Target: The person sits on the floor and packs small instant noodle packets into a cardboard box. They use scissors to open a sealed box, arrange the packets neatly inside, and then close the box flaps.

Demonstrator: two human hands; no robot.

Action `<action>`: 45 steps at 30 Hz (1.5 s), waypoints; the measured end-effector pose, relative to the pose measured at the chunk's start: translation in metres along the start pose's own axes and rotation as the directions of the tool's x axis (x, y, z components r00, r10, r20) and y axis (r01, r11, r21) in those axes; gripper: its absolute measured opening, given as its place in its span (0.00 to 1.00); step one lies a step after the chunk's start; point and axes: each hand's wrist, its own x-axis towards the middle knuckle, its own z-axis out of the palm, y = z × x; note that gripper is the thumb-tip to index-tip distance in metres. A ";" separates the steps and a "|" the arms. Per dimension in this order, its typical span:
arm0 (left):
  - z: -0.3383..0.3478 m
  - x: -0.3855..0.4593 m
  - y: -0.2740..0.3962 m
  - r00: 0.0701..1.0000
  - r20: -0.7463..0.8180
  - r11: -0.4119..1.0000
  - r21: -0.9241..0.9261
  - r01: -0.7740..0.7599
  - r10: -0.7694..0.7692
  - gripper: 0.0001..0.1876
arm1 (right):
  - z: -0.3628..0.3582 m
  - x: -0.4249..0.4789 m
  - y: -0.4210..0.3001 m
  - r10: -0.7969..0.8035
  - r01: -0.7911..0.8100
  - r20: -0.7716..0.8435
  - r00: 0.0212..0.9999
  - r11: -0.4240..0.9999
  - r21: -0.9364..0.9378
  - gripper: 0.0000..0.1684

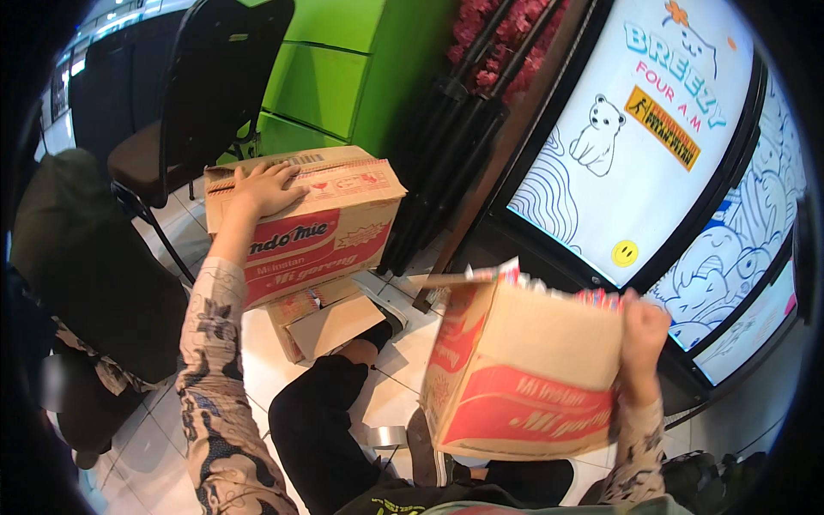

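My left hand [269, 188] lies flat with fingers spread on top of a closed Indomie cardboard carton [322, 244]. That carton rests on another cardboard box [328, 325], whose flap hangs out towards me. On my right, an open Indomie carton [534, 380] is tilted, with red and white packets [599, 300] showing above its rim. My right hand [646, 331] is closed in a fist at its upper right edge, gripping it; the fingers are slightly blurred. What lies deeper in the open carton is hidden.
A roll of tape [387, 436] lies on the tiled floor between my legs. Black folded stands [444, 161] lean beside a green cabinet [322, 84]. A black chair [206, 96] stands at left, near dark draped cloth [90, 270]. Illuminated printed panels [618, 148] border the right side.
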 end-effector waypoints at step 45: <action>0.074 0.076 -0.153 0.851 -0.276 -0.309 -0.845 -0.437 -0.447 0.32 | 0.344 0.203 -0.120 -0.386 0.410 -0.139 0.912 0.857 0.312 0.30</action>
